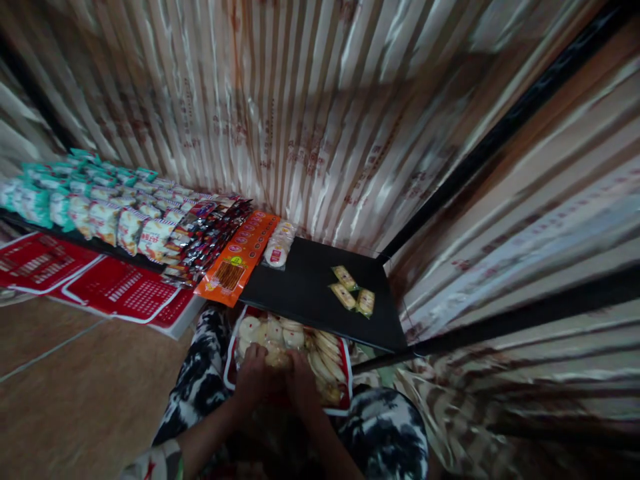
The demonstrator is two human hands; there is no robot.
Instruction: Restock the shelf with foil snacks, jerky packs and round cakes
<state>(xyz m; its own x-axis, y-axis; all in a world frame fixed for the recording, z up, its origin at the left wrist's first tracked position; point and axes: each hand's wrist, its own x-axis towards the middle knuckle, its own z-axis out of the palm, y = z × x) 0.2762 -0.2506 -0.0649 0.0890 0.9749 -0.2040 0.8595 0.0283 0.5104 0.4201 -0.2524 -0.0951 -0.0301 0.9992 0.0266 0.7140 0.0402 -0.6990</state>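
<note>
Both hands are over a red bag or box with a white rim [347, 373], which sits between the knees. Pinched between them is a clear-wrapped, yellowish pastry [278, 361]. My left hand [253, 373] closes on its left end, and my right hand [302, 381] closes on its right end. Around it in the box lie round white wrapped pastries [249, 328] at the back left and long pale wrapped snacks [325, 357] on the right. My fingertips are dim and partly hidden.
Just beyond the box, a black shelf [305, 280] holds small yellow packets [344, 277], a stack of white round pastries [280, 245] and an orange snack bag [235, 260]. Rows of snack packets [130, 220] fill its left. Striped sheeting [320, 120] and a dark pole [480, 153] stand behind.
</note>
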